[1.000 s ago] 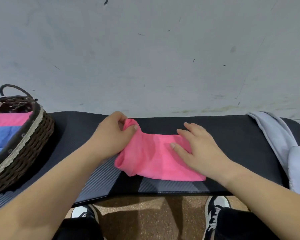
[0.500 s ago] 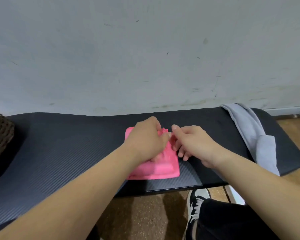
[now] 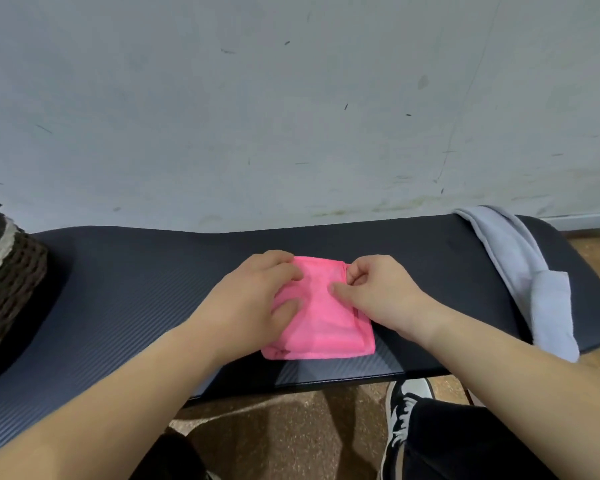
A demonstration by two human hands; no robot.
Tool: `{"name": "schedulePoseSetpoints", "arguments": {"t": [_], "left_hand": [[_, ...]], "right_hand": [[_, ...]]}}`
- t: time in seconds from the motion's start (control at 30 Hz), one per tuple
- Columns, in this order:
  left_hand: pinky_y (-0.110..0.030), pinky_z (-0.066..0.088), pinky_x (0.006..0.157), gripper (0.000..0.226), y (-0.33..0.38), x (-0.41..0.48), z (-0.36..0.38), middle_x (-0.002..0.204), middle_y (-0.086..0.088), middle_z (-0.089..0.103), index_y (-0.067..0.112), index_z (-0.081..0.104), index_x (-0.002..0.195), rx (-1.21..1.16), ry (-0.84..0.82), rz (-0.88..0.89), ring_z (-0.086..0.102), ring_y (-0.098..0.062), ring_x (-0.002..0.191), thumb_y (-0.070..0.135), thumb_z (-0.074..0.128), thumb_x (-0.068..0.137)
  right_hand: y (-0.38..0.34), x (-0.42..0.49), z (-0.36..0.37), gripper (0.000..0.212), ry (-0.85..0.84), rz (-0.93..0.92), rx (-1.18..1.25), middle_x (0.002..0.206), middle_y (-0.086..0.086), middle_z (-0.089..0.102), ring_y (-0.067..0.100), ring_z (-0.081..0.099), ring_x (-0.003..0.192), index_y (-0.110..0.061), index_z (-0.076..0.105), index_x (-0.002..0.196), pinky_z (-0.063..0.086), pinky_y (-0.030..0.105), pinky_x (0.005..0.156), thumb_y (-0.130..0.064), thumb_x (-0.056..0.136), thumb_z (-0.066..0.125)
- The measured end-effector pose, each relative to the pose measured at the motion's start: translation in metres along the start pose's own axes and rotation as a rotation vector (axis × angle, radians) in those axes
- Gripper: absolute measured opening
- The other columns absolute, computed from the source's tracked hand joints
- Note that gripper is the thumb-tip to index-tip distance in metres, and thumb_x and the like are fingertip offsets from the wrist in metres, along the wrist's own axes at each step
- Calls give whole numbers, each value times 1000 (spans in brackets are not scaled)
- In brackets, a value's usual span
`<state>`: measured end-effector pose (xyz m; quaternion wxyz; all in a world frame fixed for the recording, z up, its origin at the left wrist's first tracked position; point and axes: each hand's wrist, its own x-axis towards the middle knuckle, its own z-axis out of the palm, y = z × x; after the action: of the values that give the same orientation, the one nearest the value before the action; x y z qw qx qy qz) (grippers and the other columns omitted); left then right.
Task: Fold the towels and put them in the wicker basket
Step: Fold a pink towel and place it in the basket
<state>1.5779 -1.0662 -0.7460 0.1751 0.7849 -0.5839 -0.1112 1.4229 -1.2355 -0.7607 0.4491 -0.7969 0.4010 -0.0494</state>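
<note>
A view looking down from a person's head at a dark padded bench (image 3: 125,292) that runs across the middle of the frame, set against a scuffed pale wall.

At the centre of the frame lies a pink towel (image 3: 326,323), folded into a small thick rectangle and resting flat on the bench near its front edge. Both bare hands are on it. The left hand (image 3: 257,299) lies palm down over the towel's left part, fingers spread and pressing, probably to pin the layers so the fold does not spring open. The right hand (image 3: 378,292) sits at the towel's upper right corner, its fingers curled in and pinching the pink edge there, with the thumb laid flat on the cloth; this looks like squaring up or tightening the last fold.

At the far left edge of the frame, only a slice of the wicker basket (image 3: 11,282) shows, brown weave with a pale trim band, well apart from the towel. It stands on the same bench, likely so a finished towel can be carried across in one short reach.

At the upper right, a grey towel (image 3: 520,271) drapes unfolded over the bench's end and hangs down its front, seemingly waiting its turn.

Below the bench, a black and white shoe (image 3: 400,407) rests on a brown floor.
</note>
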Motion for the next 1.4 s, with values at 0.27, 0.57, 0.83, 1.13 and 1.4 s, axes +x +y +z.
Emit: {"name": "schedulePoseSetpoints", "arguments": {"t": [0.27, 0.57, 0.83, 1.13, 1.4], "left_hand": [[-25, 17, 122, 61, -5, -8, 10, 158, -5, 43, 20, 58, 143, 20, 4, 138, 32, -19, 150, 57, 51, 95], [-39, -7, 128, 84, -6, 1, 39, 169, 6, -17, 40, 1, 162, 202, -239, 112, -25, -13, 154, 79, 23, 91], [-28, 27, 121, 68, -6, -2, 26, 164, 10, 27, 34, 35, 155, -56, 3, -79, 27, -10, 151, 61, 50, 95], [-38, 52, 64, 37, 12, 2, 16, 75, 5, 64, 22, 52, 82, -131, 38, -527, 61, -14, 69, 55, 68, 84], [-32, 48, 63, 27, 12, 6, -2, 82, 8, 61, 26, 53, 111, -291, 141, -494, 60, -10, 74, 31, 67, 89]], "right_hand": [[-10, 0, -12, 23, 103, -46, 58, 63, -6, 57, 5, 49, 53, -4, 62, 82, 38, 16, 46, -22, 82, 76], [8, 3, -20, 47, 151, -124, -226, 111, -6, 56, 11, 59, 93, -25, 55, 123, 49, 29, 77, -35, 82, 77], [18, -8, -15, 91, -369, -294, -631, 172, -3, -10, 15, -16, 157, -38, 0, 162, -3, 37, 128, -70, 93, 49], [16, -14, -32, 107, -429, -236, -536, 168, -11, -22, 7, -28, 152, -47, -5, 160, -4, 37, 127, -73, 82, 64], [11, -12, -21, 115, -484, -220, -591, 168, -14, -23, 3, -33, 148, -46, -14, 158, -13, 45, 126, -82, 77, 60]]}}
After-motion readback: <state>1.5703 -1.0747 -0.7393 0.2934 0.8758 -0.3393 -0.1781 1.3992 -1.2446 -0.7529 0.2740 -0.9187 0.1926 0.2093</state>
